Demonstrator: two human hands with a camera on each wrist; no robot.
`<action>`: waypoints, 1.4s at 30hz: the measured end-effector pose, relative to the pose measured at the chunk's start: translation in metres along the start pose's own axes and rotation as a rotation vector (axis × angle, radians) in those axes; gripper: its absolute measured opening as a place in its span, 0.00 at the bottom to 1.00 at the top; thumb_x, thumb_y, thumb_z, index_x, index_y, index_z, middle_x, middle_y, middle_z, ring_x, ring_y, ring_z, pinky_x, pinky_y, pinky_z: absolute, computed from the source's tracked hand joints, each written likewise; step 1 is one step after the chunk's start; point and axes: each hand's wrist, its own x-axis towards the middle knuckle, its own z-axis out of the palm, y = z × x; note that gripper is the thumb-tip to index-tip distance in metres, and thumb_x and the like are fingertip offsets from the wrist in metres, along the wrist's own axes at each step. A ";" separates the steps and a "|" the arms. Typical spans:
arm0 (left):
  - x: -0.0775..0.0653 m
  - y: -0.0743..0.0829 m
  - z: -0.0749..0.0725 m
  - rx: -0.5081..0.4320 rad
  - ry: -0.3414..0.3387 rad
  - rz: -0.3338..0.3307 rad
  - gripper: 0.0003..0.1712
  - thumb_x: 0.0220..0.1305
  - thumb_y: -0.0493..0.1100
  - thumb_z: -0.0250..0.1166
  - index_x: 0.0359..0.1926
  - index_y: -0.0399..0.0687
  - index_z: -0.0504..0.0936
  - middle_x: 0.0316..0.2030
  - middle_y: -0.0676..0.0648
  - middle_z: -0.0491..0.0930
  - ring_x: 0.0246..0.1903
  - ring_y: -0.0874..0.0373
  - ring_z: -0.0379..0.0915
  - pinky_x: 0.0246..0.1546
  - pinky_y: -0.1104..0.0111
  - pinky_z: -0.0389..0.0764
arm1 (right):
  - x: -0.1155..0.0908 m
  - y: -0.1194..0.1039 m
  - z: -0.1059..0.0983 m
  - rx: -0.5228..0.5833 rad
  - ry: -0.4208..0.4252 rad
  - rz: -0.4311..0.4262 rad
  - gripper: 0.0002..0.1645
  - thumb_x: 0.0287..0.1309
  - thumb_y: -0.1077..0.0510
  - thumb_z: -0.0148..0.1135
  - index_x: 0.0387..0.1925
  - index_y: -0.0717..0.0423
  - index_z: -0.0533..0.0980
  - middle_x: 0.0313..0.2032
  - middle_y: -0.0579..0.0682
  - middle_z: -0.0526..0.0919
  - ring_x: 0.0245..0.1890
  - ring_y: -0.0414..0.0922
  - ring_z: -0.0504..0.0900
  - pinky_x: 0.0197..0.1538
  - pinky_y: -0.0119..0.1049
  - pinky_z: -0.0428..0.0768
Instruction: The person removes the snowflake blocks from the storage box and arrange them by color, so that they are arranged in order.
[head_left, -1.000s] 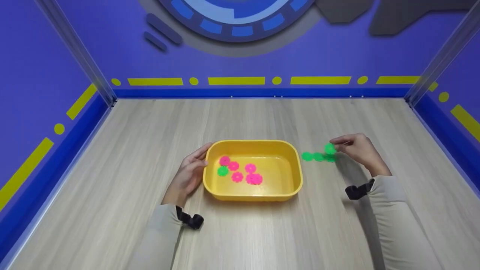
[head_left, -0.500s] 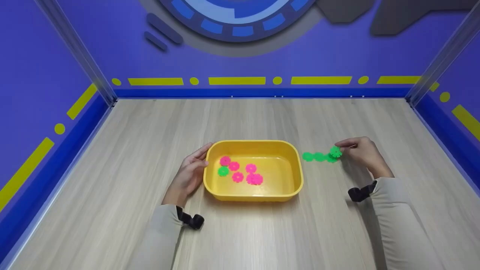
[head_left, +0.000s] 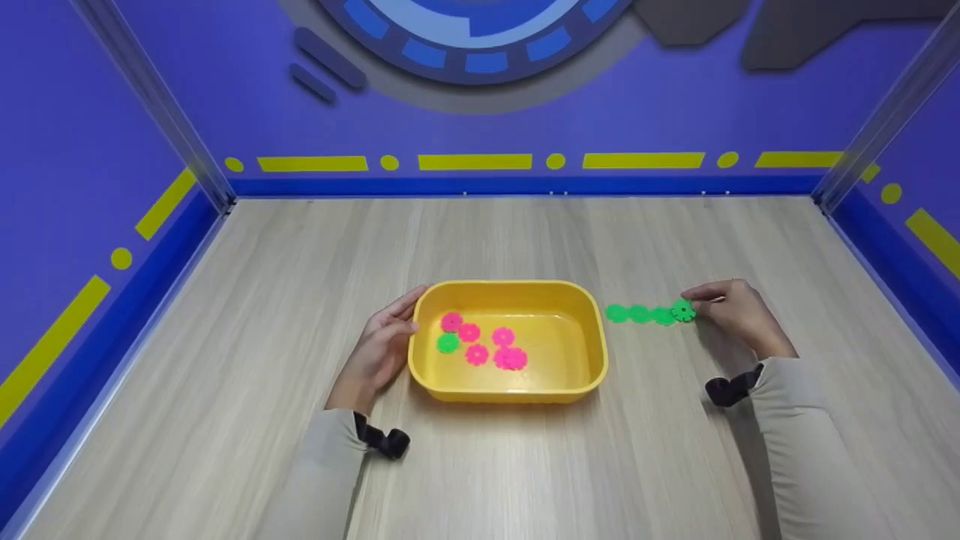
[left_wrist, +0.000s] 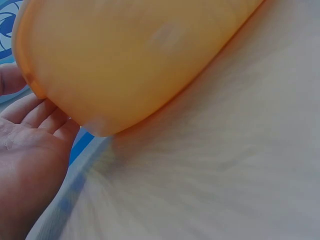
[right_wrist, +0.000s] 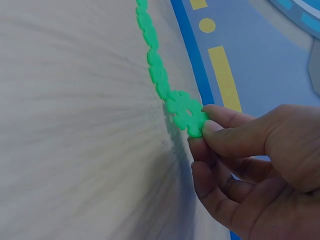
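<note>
My right hand [head_left: 741, 316] pinches a green notched snowflake disc [right_wrist: 187, 113] between thumb and fingertips. The disc stands tilted at the right end of a row of flat green discs [head_left: 639, 313], overlapping the last one in the head view. At the left, my left hand [head_left: 377, 349] grips the end of a yellow plastic bin [head_left: 510, 396], thumb at the rim and fingers along the outer wall. Several pink discs [head_left: 477, 354] and one green disc [head_left: 448, 343] lie inside the bin, toward its left half.
A pale wood-grain table [head_left: 510, 472] carries everything. Blue panels [head_left: 480, 135] with yellow markings enclose it at the back and both sides. The row of green discs runs just right of the bin's right wall.
My right hand has moved right and slightly toward me, bringing its green disc from above the row down to the row's right end. My left hand and the bin stay put.
</note>
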 end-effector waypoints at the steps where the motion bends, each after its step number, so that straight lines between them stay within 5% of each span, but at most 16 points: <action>1: 0.000 0.000 0.000 -0.001 -0.002 0.002 0.38 0.57 0.23 0.48 0.71 0.30 0.54 0.72 0.36 0.55 0.69 0.50 0.56 0.70 0.64 0.61 | 0.000 0.000 0.000 -0.001 -0.002 0.002 0.18 0.63 0.63 0.54 0.52 0.66 0.78 0.56 0.69 0.76 0.57 0.64 0.71 0.58 0.56 0.71; 16: 0.000 0.000 0.001 -0.011 -0.003 -0.003 0.38 0.57 0.23 0.47 0.71 0.30 0.54 0.72 0.36 0.54 0.70 0.49 0.54 0.71 0.63 0.59 | 0.000 0.002 -0.002 -0.033 0.007 -0.011 0.18 0.63 0.61 0.55 0.50 0.68 0.79 0.54 0.70 0.77 0.57 0.65 0.72 0.60 0.57 0.71; 24: 0.000 0.000 0.000 -0.013 0.000 -0.002 0.37 0.58 0.23 0.48 0.71 0.30 0.55 0.72 0.35 0.54 0.71 0.49 0.53 0.71 0.62 0.58 | 0.000 -0.002 -0.003 -0.062 0.004 -0.005 0.19 0.63 0.58 0.57 0.51 0.66 0.79 0.52 0.68 0.79 0.50 0.59 0.78 0.42 0.32 0.77; 30: 0.001 0.000 -0.001 -0.022 0.009 0.006 0.37 0.57 0.22 0.48 0.71 0.29 0.55 0.72 0.35 0.55 0.71 0.48 0.53 0.70 0.62 0.59 | 0.001 -0.011 -0.006 -0.054 -0.005 0.001 0.20 0.64 0.57 0.55 0.53 0.65 0.78 0.52 0.67 0.79 0.51 0.60 0.78 0.52 0.50 0.78; 42: 0.000 0.000 0.001 -0.011 0.008 0.011 0.38 0.56 0.22 0.48 0.71 0.29 0.55 0.72 0.35 0.55 0.70 0.48 0.54 0.70 0.63 0.60 | 0.002 -0.045 -0.010 -0.042 -0.013 -0.097 0.21 0.64 0.56 0.58 0.53 0.65 0.77 0.50 0.65 0.81 0.49 0.59 0.80 0.52 0.54 0.78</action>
